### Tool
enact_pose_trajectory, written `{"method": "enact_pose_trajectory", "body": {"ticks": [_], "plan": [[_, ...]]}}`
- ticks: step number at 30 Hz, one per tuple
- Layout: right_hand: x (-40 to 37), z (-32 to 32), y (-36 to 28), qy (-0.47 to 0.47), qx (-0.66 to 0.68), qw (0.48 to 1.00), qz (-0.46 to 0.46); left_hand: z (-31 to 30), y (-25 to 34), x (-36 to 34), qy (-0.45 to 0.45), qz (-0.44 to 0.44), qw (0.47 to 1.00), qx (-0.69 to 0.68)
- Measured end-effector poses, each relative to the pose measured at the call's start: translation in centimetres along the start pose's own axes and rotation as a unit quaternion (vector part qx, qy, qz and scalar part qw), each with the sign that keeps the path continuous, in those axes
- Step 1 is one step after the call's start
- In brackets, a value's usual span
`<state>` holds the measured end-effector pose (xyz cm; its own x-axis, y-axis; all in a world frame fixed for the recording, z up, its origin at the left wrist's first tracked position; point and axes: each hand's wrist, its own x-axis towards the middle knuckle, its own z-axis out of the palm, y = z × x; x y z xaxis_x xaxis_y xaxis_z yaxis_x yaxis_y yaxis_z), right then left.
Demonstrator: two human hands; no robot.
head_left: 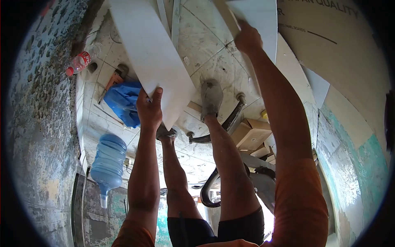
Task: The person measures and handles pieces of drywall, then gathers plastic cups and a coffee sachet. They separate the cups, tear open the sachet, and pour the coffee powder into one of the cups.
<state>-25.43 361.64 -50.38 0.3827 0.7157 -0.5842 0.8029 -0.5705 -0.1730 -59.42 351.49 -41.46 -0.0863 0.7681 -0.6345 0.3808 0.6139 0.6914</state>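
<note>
1. The left hand (150, 109) holds the white board (154, 57) near its closest corner, thumb flat on the upper face; the other fingers are mostly hidden by the board.
2. The white board reaches from that hand toward the top of the view, above the tiled floor (214, 61), left of the right hand.
3. The right hand (248, 38) has its fingers closed around a narrow strip (227, 15); their tips are too blurred to make out.
4. Just right of the strip is a pale panel (261, 20), and beyond it a large printed sheet (329, 49).
5. The blue bag (121, 99) lies on the floor just left of the left hand.
6. Near the rough wall (45, 107) lies a bottle (83, 60) with a red cap.
7. The jug (109, 158) is lower on the left, its neck toward the bottom of the view.
8. One grey shoe (212, 95) stands between the white board and a curved black bar (235, 115); the carton (251, 136) is right of that bar.
</note>
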Motion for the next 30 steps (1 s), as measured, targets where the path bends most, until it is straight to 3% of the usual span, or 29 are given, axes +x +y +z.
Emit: {"method": "enact_pose_trajectory", "body": {"ticks": [2, 4, 9, 11, 15, 18, 19, 20, 21, 24, 26, 28, 30], "plan": [[-1.2, -1.2, 3.4, -0.005, -0.121, 0.992, -0.039, 0.0, 0.5, -0.1, -0.012, 0.021, 0.999, -0.024], [-1.2, -2.8, 4.6, -0.026, -0.172, 0.985, -0.015, -0.1, 1.5, 0.3, -0.014, 0.03, 0.999, -0.026], [0.5, -0.2, 4.9, 0.075, -0.128, 0.988, 0.042, 0.6, 4.1, 1.1, -0.003, 0.041, 0.996, -0.081], [0.2, 1.8, 7.0, 0.186, -0.208, 0.954, -0.106, 1.6, 4.7, 1.7, -0.013, 0.041, 0.991, -0.126], [-2.1, 2.3, 11.7, 0.191, -0.29, 0.929, -0.132, 6.1, 3.9, 3.1, 0.003, -0.016, 0.986, -0.167], [-3.5, 0.5, 13.5, 0.17, -0.255, 0.943, -0.133, 10.8, 3.9, 3.8, -0.01, -0.044, 0.973, -0.225], [-4.0, 0.0, 13.9, 0.195, -0.146, 0.963, -0.111, 12.1, 4.1, 3.9, -0.019, -0.072, 0.971, -0.225], [-4.7, -0.5, 14.1, 0.216, -0.035, 0.972, -0.087, 13.3, 5.3, 3.9, -0.03, -0.073, 0.976, -0.203], [-5.6, -1.2, 14.4, 0.199, 0.007, 0.977, -0.082, 18.3, 3.4, 4.9, 0.03, -0.064, 0.996, -0.06], [-9.0, -1.3, 16.1, 0.104, 0.117, 0.988, 0.004, 23.2, 4.9, 5.5, 0.041, -0.102, 0.993, -0.054], [-10.0, -1.3, 16.2, -0.002, 0.182, 0.983, 0.04, 24.4, 5.5, 6.0, -0.138, -0.158, 0.972, -0.103], [-10.8, -1.0, 15.4, -0.024, 0.224, 0.973, 0.043, 25.7, 5.6, 5.7, -0.165, -0.187, 0.944, -0.214], [-11.6, -1.4, 13.6, 0.027, 0.072, 0.975, -0.208, 25.0, 4.8, 6.1, -0.211, -0.197, 0.932, -0.218]]}}
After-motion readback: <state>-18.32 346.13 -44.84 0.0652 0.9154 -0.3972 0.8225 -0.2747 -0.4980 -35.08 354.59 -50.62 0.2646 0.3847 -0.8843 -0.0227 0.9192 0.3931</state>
